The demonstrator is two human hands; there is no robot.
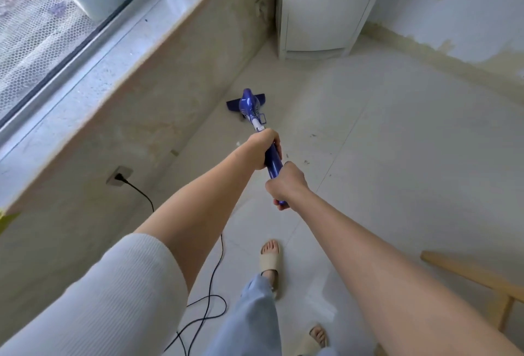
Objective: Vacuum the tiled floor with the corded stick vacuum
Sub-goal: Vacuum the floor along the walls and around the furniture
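Observation:
A blue corded stick vacuum [249, 107] stands on the pale tiled floor [397, 143], its flat head close to the base of the low wall under the window. My left hand [265, 148] grips the blue handle higher toward the body. My right hand [286, 185] grips the handle's rear end. The black cord [211, 293] runs from a wall socket [119, 175] down behind my left arm and loops on the floor by my feet. Small dark crumbs [310, 157] lie on the tiles right of the handle.
A stone window ledge [113, 66] and the low wall run along the left. A white cabinet [320, 6] stands in the far corner. A wooden chair frame [482, 284] juts in at the right. My sandalled feet [269, 259] are below the hands.

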